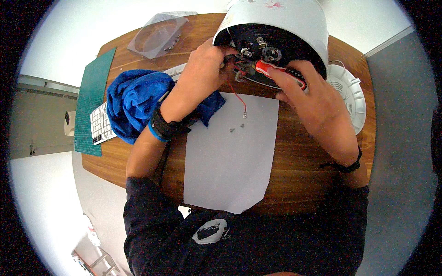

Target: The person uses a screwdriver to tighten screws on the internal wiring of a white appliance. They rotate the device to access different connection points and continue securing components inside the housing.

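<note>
And here the right hand (317, 103) has its grip wrapped round the red-handled tool (263, 68), slanting leftward at the white appliance's (285, 18) open end on the counter (304, 175), toward the left hand (203, 68), whose grip I can't tell!

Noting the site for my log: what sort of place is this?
Probably a home or office room, its wooden table used as a workbench: an opened white appliance, a red-handled tool in the right hand, and a white keyboard.

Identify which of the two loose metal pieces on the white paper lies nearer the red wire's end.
The right piece, just below the tip of the red wire; the left piece lies farther away.
</note>
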Demonstrator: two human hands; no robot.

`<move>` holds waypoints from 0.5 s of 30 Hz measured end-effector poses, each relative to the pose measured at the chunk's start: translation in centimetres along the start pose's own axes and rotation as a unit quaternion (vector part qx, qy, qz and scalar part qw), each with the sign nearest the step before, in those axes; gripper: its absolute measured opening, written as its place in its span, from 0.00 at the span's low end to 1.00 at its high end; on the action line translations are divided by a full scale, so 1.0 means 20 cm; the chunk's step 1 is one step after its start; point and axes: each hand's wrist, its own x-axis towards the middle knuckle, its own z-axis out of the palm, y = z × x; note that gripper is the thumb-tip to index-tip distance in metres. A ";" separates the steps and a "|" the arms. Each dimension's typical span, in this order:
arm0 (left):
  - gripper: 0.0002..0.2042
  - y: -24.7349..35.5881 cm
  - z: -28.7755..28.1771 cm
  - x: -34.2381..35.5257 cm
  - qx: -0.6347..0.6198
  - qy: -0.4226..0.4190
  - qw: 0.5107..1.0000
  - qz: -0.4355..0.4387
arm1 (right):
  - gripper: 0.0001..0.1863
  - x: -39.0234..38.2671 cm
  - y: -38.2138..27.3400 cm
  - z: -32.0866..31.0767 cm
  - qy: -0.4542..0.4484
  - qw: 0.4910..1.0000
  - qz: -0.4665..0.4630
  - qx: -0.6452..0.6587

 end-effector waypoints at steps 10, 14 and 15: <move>0.23 -0.03 0.00 -0.03 0.013 -0.024 1.000 0.001 | 0.21 0.01 0.00 -0.02 0.022 0.991 -0.129 -0.036; 0.23 -0.02 0.00 -0.02 0.012 -0.025 1.000 0.006 | 0.23 -0.01 -0.06 -0.08 -0.069 0.997 0.005 -0.035; 0.23 -0.01 0.00 -0.02 0.015 -0.026 1.000 -0.004 | 0.22 -0.01 -0.06 -0.08 -0.080 0.996 0.024 -0.035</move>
